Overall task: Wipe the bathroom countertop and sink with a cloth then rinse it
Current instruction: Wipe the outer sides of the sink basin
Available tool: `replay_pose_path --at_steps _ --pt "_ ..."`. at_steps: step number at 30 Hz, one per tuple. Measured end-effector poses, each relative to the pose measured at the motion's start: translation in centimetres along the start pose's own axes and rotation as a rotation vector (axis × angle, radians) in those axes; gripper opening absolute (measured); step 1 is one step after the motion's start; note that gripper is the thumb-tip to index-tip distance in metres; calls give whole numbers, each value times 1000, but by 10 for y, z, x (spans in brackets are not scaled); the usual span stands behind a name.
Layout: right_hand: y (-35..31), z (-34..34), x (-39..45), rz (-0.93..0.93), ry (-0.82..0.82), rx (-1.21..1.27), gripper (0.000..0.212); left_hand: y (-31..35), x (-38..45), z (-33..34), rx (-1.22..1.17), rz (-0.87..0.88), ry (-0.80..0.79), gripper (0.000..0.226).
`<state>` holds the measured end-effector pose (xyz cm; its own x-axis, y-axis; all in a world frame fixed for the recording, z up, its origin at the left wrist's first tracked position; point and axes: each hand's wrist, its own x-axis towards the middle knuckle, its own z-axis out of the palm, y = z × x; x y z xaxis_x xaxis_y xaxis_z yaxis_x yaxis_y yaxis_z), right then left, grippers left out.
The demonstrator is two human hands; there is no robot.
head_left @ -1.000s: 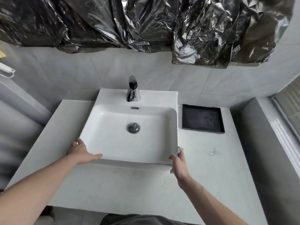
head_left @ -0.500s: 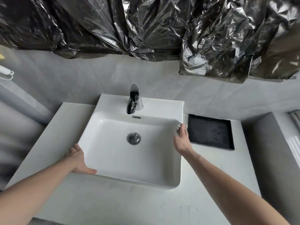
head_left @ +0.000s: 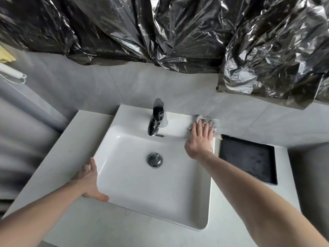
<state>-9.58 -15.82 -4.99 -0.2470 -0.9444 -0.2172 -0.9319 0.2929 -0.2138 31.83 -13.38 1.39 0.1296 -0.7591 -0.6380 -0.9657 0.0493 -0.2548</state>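
Chrome faucet (head_left: pixel 156 120) beside cloth (head_left: pixel 210 122) under right hand (head_left: pixel 200 139); black tray (head_left: pixel 249 157) near

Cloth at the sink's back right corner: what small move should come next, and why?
Probably sweep the cloth leftward along the back ledge toward the faucet. The right hand presses it flat at the sink's back right corner, and that ledge lies just beside it. The left hand braces the sink's front left corner, so the reach looks steady.
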Motion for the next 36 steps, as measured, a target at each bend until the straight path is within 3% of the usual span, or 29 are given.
replay_pose_path --at_steps 3,6,11,19,23,27,32,36 --pt "-48 3 1 -220 -77 -48 78 2 0 -2 17 2 -7 188" --pt "-90 14 -1 -279 -133 -62 83 0 -1 0 4 -4 4 187" --pt "-45 9 -5 -360 -48 -67 79 -2 -1 1 -16 -8 7 188" --pt "75 -15 -19 -188 50 88 64 -1 -1 -3 -21 0 -53 191" --pt "76 4 -58 -129 95 329 69 4 -1 -7 0 -12 -89 190" --pt "70 41 -122 -229 160 420 66 8 -7 -11 0 -20 -90 185" --pt "63 61 -190 -194 191 560 81 8 -11 -11 -19 -33 -90 185" --pt "67 59 -184 -24 58 856 81 8 -12 -11 -13 -44 -91 186"
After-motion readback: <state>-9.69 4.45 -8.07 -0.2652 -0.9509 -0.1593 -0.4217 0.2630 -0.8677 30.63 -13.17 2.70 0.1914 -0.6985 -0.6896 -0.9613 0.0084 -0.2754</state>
